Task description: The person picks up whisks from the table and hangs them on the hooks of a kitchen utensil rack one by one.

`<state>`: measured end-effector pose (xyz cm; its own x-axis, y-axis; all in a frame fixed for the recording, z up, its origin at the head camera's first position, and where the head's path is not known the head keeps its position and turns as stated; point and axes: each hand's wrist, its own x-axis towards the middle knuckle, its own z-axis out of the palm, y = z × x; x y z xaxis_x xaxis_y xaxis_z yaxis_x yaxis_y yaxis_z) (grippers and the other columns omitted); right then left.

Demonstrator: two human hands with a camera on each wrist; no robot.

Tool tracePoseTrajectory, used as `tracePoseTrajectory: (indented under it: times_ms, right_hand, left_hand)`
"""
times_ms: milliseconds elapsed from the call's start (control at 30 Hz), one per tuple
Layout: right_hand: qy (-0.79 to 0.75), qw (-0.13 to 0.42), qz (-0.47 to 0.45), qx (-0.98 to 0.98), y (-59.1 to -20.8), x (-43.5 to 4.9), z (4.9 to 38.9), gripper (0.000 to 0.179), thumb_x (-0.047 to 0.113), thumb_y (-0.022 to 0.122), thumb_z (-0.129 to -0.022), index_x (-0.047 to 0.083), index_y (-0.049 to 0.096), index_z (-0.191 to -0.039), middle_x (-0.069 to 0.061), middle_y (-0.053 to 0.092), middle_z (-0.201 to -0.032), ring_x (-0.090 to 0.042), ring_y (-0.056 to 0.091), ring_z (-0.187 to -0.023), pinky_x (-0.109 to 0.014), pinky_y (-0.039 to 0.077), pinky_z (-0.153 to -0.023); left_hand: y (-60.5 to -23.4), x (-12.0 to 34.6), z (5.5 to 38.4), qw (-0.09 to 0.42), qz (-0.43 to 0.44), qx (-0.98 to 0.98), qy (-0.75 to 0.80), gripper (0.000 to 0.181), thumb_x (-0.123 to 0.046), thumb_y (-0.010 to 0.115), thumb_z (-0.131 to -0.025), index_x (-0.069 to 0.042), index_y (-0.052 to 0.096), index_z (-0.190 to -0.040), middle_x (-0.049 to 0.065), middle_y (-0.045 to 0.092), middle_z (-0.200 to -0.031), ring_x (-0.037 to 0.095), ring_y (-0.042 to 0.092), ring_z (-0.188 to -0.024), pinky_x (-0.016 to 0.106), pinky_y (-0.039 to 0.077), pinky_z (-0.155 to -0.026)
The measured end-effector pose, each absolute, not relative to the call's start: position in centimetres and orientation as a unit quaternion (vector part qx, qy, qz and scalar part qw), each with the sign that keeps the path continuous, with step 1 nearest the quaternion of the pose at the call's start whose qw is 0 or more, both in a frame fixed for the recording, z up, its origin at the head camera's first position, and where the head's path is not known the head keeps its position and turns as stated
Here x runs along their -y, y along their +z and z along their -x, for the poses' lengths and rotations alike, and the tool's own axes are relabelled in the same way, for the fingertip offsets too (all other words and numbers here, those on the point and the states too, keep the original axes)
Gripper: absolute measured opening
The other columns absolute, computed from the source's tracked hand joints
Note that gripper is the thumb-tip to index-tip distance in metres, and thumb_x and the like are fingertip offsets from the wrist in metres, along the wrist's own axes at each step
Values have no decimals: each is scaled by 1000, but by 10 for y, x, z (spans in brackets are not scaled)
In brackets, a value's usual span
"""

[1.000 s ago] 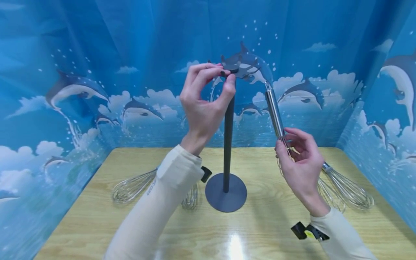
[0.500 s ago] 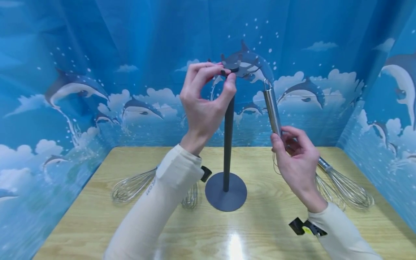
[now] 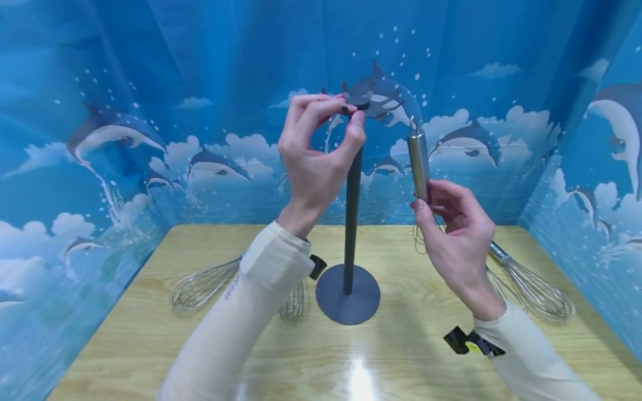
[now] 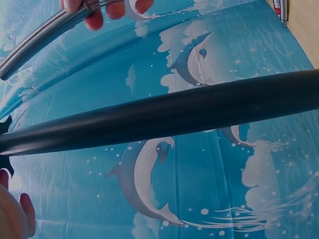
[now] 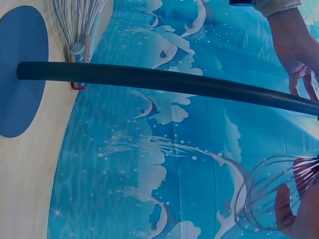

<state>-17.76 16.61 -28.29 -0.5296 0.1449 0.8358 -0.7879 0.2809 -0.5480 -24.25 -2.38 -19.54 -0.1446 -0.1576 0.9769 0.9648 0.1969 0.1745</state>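
Observation:
A dark stand has a round base [image 3: 348, 312], an upright pole [image 3: 353, 217] and a hooked top [image 3: 358, 100]. My left hand [image 3: 316, 153] pinches one side of that top between thumb and fingers. To the right of the pole, my right hand [image 3: 455, 234] grips a whisk [image 3: 418, 159] low on its shiny metal handle. The whisk's hanging loop points up, a little apart from the hooks. Its wires point down and are mostly behind the hand in the head view, but the right wrist view shows the wire balloon [image 5: 259, 194] around the fingers.
On the wooden table [image 3: 411, 356] lie more whisks: one at the left [image 3: 203, 287], a second whisk [image 3: 293, 303] partly behind my left sleeve, and two overlapping at the right [image 3: 536, 287]. A blue dolphin-print curtain [image 3: 241, 61] encloses the back and sides.
My right hand has risen slightly and shifted left, bringing the whisk more upright, with its loop higher. The left hand has stayed at the stand's top.

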Motion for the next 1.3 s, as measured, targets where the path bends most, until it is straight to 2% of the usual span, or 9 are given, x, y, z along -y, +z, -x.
tracePoseTrajectory:
  times_ms: [300, 600, 1067, 1300]
  right_hand:
    - [554, 421, -234, 679, -274, -161, 177, 34, -13, 67, -88, -14, 61, -122, 2, 70, -107, -9, 73, -91, -19, 61, -80]
    - [540, 428, -235, 686, -264, -161, 178, 32, -11, 72, -84, -11, 67, -116, 8, 71, -104, -9, 63, -79, -18, 56, -75]
    - [521, 415, -246, 704, -247, -157, 173, 44, -11, 74, -83, -1, 69, -125, 14, 73, -102, -7, 67, -81, -15, 56, -74]
    - [510, 393, -253, 722, -245, -156, 175, 42, -10, 74, -84, 0, 69, -125, 15, 72, -100, -7, 67, -79, -16, 57, -74]
  left_hand:
    - [-195, 24, 242, 542, 366, 554, -516, 18, -6, 72, -88, 9, 71, -99, 26, 62, -103, 35, 60, -101, 30, 57, -95]
    - [-195, 25, 242, 540, 364, 555, -518, 18, -6, 72, -88, 8, 72, -98, 26, 62, -103, 35, 59, -101, 29, 57, -95]
    - [-193, 25, 243, 537, 365, 554, -521, 17, -6, 72, -88, 8, 71, -98, 26, 62, -103, 34, 60, -100, 29, 57, -95]
    - [-193, 24, 243, 534, 365, 556, -523, 17, -6, 72, -88, 8, 71, -98, 26, 62, -103, 34, 59, -101, 28, 57, -95]
